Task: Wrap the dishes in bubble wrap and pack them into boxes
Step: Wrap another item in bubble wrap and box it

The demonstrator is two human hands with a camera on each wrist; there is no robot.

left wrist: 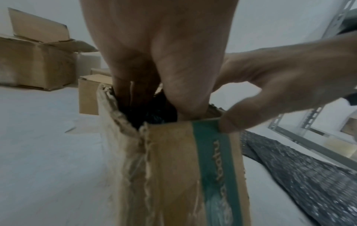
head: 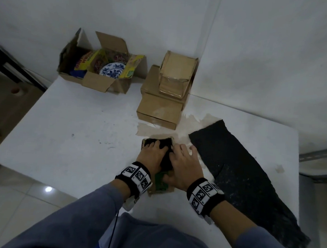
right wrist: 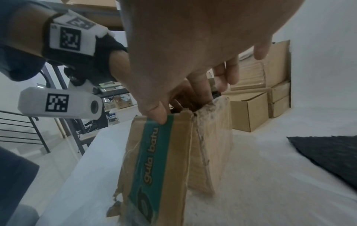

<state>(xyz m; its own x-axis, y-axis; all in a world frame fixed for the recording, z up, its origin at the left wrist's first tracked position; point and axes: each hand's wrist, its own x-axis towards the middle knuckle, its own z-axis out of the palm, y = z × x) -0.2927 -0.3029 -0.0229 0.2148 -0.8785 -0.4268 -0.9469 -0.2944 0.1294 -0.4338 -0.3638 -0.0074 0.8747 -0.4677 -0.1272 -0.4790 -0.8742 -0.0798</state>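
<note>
Torn corrugated box (left wrist: 173,175), green-banded, upright on white table (head: 63,133). My left hand (left wrist: 154,58) pushes black bubble-wrapped bundle (left wrist: 154,116) inside, fingers straight; my right hand (right wrist: 185,50) pinches its rim.

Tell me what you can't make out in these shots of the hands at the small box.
- What the black wrap covers: all views, hidden by the wrap, the fingers and the box wall.
- Box depth and bottom: head view, both hands cover it; wrist views cut it off below.
- The box's print: left wrist view, blurred.
- Open carton contents beyond the blue-patterned plate: head view, under packets and flaps.
</note>
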